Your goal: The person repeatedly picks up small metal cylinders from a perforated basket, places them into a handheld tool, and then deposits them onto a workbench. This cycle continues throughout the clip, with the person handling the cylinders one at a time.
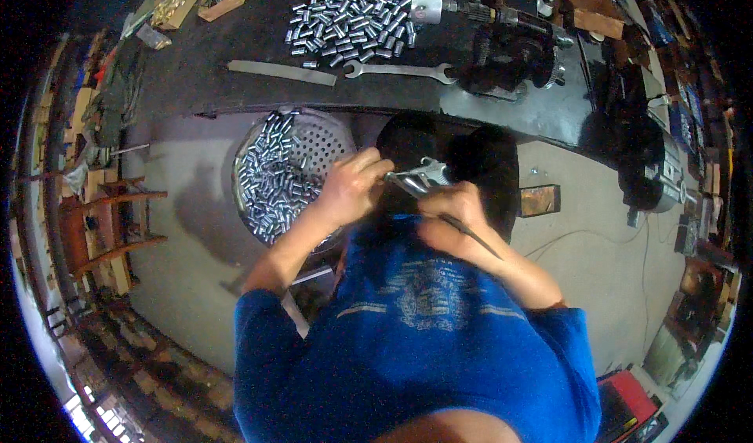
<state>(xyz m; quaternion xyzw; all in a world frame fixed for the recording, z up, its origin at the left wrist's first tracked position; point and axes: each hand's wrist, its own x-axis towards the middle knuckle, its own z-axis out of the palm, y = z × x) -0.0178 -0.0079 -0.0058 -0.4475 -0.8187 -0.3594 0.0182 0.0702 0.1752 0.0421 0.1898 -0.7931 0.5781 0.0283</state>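
Note:
My right hand is wrapped round a metal caliper, whose jaws point left and whose dark beam slants down along my wrist. Close to the jaw tips, my left hand is closed in a pinch. A small shiny bit shows at its fingertips, too small and covered to tell whether it is a separate part or the jaw end. Left of that hand, a round perforated metal stool seat bears a heap of small shiny metal cylinders.
A dark workbench spans the far side. On it lie more metal cylinders, an open-ended wrench, a flat metal strip and a machine with a chuck. A small box sits on the floor at right.

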